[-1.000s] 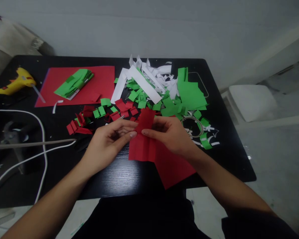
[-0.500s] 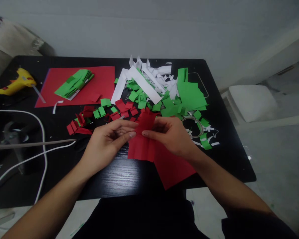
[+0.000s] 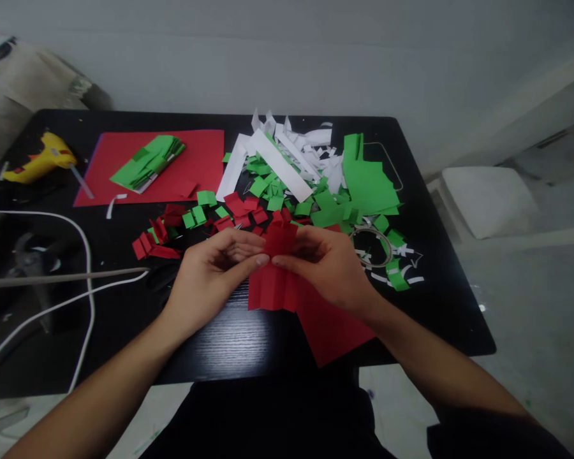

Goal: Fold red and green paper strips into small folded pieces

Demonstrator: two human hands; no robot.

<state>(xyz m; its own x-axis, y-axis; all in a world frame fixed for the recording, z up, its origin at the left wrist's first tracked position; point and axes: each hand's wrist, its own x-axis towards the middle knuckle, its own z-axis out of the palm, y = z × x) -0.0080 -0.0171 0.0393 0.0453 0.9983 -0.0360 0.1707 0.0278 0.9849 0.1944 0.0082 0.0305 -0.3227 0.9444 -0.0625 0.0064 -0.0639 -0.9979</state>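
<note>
Between my two hands is a creased piece of red paper (image 3: 272, 290), its lower part hanging in pleats over the table. My left hand (image 3: 215, 271) pinches its left side with thumb and fingers. From the right, my right hand (image 3: 328, 268) grips the same piece, the thumb across its front and the fingers behind. The two thumb tips nearly meet at the paper's middle. Under my right hand a larger red sheet (image 3: 332, 325) lies on the black table (image 3: 229, 344). Small red paper pieces (image 3: 242, 205) are scattered just beyond my fingers.
White strips (image 3: 282, 166) and green scraps (image 3: 270, 185) are heaped behind my hands. A tape roll (image 3: 387, 252) lies at right. Folded green paper (image 3: 148, 162) rests on a red sheet (image 3: 205, 153). Leftward are a yellow glue gun (image 3: 45, 159), pliers (image 3: 38, 274) and a white cable (image 3: 88, 299).
My left thumb has slid slightly right, closer to my right thumb, and both hands keep hold of the red paper. The whole view has shifted a little.
</note>
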